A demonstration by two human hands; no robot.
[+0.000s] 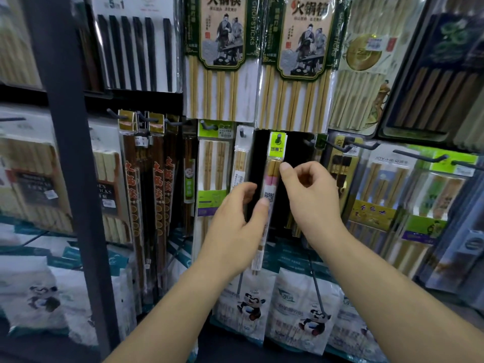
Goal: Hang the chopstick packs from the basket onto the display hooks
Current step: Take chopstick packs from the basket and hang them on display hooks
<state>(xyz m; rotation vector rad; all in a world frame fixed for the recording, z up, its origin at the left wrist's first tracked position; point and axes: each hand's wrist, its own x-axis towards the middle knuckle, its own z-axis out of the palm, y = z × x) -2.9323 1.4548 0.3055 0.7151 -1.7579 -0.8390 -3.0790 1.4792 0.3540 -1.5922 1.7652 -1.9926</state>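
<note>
The slim chopstick pack [272, 179] hangs by its green header on a display hook [279, 137]. The left hand [235, 226] pinches its middle; the right hand [311, 197], fingers curled, touches its upper edge — gripping or not, I cannot tell. A tug on letting go could tear the header hole or pull the pack off the hook's tip.

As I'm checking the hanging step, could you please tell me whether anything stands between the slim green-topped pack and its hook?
Nothing visible does. The hook already pokes through the hole in the green header of the slim pack, with dark gaps on either side; the left hand pinches it lower down.
</note>
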